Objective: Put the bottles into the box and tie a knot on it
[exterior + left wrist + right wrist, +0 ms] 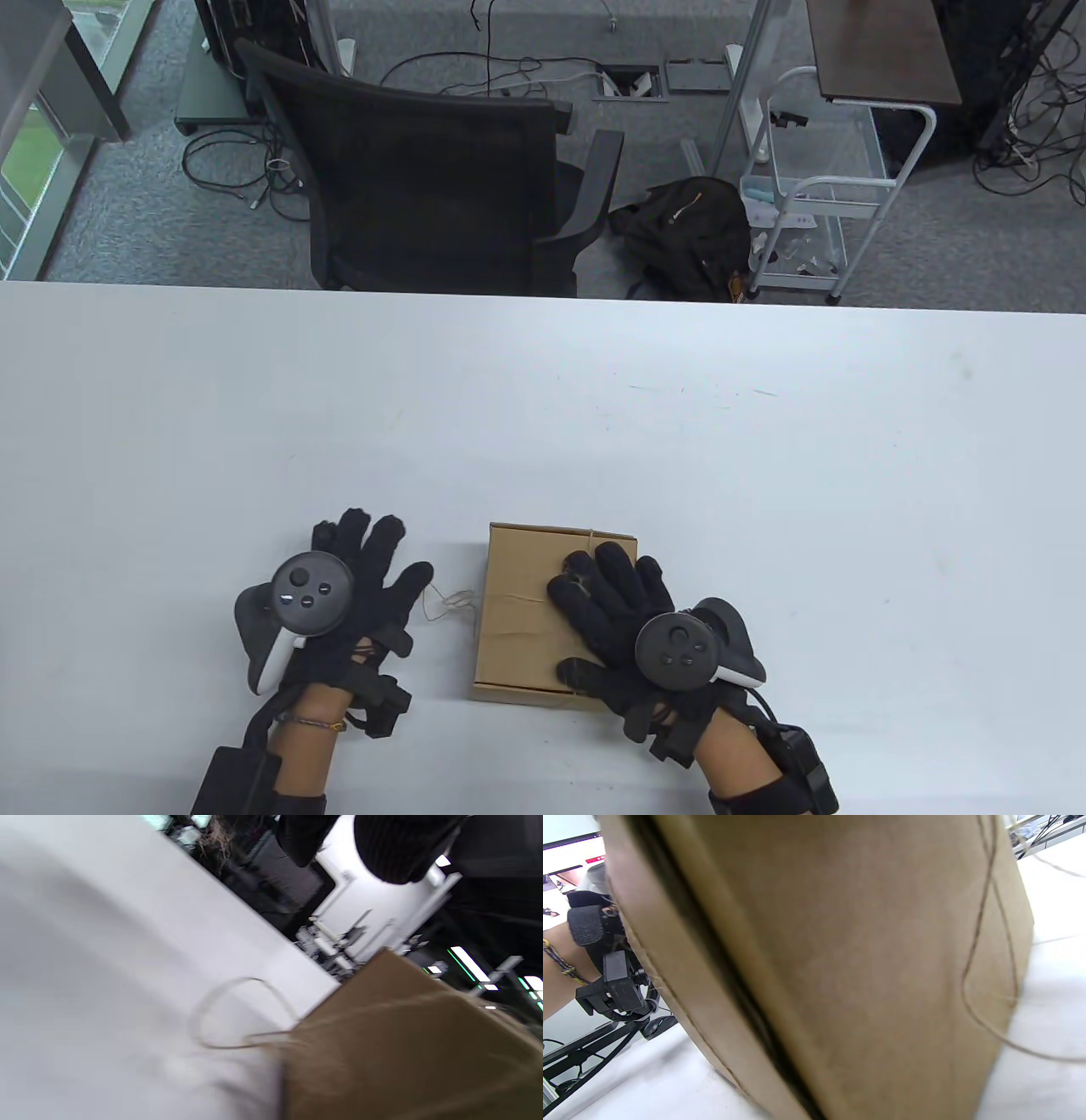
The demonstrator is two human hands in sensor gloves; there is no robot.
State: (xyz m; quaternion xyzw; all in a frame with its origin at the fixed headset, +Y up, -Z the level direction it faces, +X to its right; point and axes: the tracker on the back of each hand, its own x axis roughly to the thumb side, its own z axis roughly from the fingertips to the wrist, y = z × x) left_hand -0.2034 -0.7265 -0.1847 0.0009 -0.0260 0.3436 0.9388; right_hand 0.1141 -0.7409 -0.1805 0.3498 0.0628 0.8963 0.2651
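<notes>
Lying under right fingers (607, 569): box (519, 611)

Even bright light; left wrist view smeared by blur.

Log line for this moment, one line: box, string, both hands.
box: closed, on table | string: round box, loose loop at its left | right hand: flat on lid | left hand: open beside box, holding nothing
</notes>
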